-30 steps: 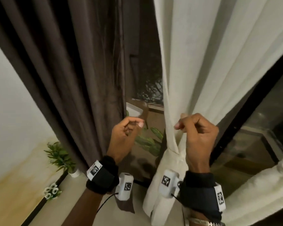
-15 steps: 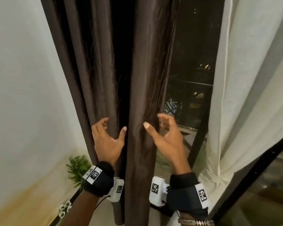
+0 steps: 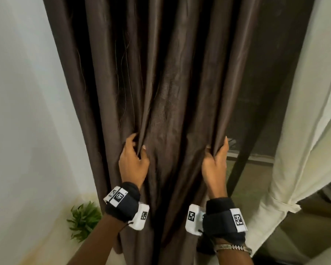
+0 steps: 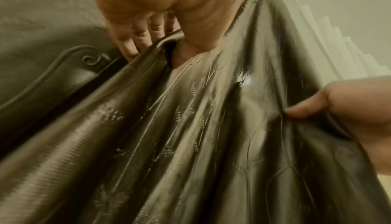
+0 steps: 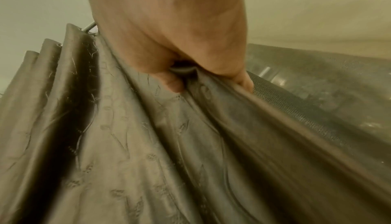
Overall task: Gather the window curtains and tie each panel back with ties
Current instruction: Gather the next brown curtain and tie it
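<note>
A dark brown curtain point(image 3: 166, 83) with a faint woven leaf pattern hangs in folds straight ahead. My left hand point(image 3: 135, 155) grips a fold of it, thumb in front and fingers behind point(image 4: 135, 43). My right hand point(image 3: 217, 155) grips the curtain's right edge, thumb in front point(image 5: 173, 83) and fingers wrapped behind. In the left wrist view the brown curtain point(image 4: 190, 127) fills the frame; in the right wrist view the brown curtain point(image 5: 148, 144) does too. A cream curtain point(image 3: 310, 121) hangs at the right, bound low by a cream tie point(image 3: 283, 204).
A white wall point(image 3: 27, 111) stands to the left, with a small green potted plant point(image 3: 84, 220) on the floor at its foot. Between the two curtains shows dark window glass with a mesh screen point(image 3: 271, 83) and a dark frame post point(image 3: 243, 165).
The view swung left from the cream curtain to the brown one. Both hands left the cream panel, reached open toward the brown folds, and now grip the brown curtain.
</note>
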The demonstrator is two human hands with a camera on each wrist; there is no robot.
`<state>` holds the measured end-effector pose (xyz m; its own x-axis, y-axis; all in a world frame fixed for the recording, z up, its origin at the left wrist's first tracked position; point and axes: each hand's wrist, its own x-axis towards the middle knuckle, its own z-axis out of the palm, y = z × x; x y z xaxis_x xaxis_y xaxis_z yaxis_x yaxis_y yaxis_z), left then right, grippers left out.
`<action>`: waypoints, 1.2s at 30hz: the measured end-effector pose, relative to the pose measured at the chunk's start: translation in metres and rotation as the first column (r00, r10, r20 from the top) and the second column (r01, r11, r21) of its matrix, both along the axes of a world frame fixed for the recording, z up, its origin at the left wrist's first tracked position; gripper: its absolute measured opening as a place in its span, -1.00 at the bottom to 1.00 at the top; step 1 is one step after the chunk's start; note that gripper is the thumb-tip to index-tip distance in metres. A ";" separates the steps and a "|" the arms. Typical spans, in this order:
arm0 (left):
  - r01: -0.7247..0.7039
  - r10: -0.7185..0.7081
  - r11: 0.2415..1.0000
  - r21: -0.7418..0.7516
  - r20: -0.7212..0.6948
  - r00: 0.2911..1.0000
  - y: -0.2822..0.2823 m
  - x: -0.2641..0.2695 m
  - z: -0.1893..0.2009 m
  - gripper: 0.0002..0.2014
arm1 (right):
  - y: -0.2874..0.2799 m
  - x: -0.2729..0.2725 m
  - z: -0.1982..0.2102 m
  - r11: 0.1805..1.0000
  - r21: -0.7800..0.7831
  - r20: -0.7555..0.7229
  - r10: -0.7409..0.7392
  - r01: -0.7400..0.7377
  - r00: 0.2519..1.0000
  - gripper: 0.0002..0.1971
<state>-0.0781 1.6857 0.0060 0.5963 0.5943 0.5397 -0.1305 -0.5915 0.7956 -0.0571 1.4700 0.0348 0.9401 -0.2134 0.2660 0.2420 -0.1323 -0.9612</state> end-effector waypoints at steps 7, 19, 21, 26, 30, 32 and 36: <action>0.264 -0.271 0.961 0.077 0.101 0.957 -0.015 -0.021 -0.003 -0.74 | 0.034 -0.026 0.016 0.961 0.136 -0.097 0.254 -0.240 0.962 -0.82; -0.002 -0.048 0.982 0.190 0.260 0.964 0.011 -0.039 0.008 -0.70 | 0.079 -0.002 0.003 0.992 0.004 -0.014 0.127 -0.127 0.992 -0.54; -0.217 0.209 0.976 0.006 0.246 0.946 0.035 -0.031 0.016 -0.40 | 0.075 0.003 0.000 0.990 0.018 -0.052 0.143 -0.142 0.988 -0.57; 0.081 -0.078 0.988 -0.130 0.024 0.997 0.073 0.001 0.008 -0.15 | 0.082 0.005 0.000 0.988 0.063 -0.066 0.144 -0.140 0.987 -0.53; 0.109 -0.110 0.985 0.133 0.002 0.994 0.049 -0.006 0.004 -0.48 | 0.100 -0.002 0.004 0.980 0.070 0.001 0.188 -0.188 0.982 -0.48; 0.194 -0.193 0.942 0.274 -0.028 0.981 0.037 -0.011 0.001 -0.49 | 0.111 -0.010 0.009 0.967 0.030 0.039 0.251 -0.252 0.967 -0.50; 0.639 -0.579 0.740 0.212 -0.284 0.764 0.038 -0.016 -0.004 -0.16 | 0.131 -0.008 0.012 0.959 -0.246 0.123 0.174 -0.140 0.977 -0.42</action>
